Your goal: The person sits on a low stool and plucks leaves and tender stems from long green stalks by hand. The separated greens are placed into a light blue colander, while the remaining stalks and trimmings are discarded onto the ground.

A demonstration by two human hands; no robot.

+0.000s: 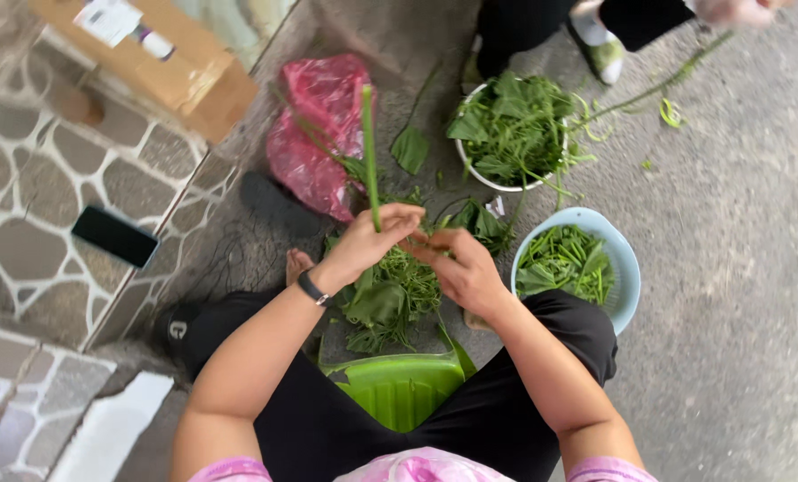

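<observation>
Pinching one green stalk (368, 152), both hands' grips close above heaped greens (390, 295).

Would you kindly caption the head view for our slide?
Left hand holds a green stalk upright, right hand meeting it, above a pile of greens.

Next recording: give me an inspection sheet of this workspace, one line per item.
Surface: grey concrete ground, stone-patterned paving at left.
Job's things: green stalk upright in left hand; right hand touches its base; pile of greens below.
Clutter: white bowl and blue basin with greens, pink bag, cardboard box, phone, green stool.
Hands: bare; black band on left wrist.
Cables: nothing seen.
Surroundings: another person's foot at top.
</observation>
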